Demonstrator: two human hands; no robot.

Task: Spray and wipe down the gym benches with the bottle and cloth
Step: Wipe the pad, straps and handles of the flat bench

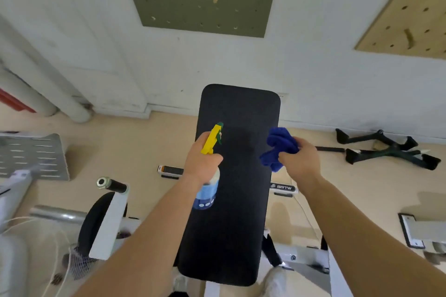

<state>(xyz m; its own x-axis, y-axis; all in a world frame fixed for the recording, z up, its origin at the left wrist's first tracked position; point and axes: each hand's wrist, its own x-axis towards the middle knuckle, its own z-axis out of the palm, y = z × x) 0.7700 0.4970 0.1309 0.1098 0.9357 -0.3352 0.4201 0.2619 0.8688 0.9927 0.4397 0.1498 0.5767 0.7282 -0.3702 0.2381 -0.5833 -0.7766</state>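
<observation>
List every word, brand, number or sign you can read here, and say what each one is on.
"BRTW": white letters on the black end cap of the bench's floor bar, right of the bench pad.
The matching end cap left of the pad: markings too blurred to read.
The spray bottle in the left hand: label shows white dots, no readable words.
The blue cloth in the right hand: no text.

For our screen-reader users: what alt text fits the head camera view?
A person's left hand grips a yellow-topped blue spray bottle and the right hand grips a bunched blue cloth, both above a long black padded gym bench. Beige floor and a white wall lie beyond.
</observation>
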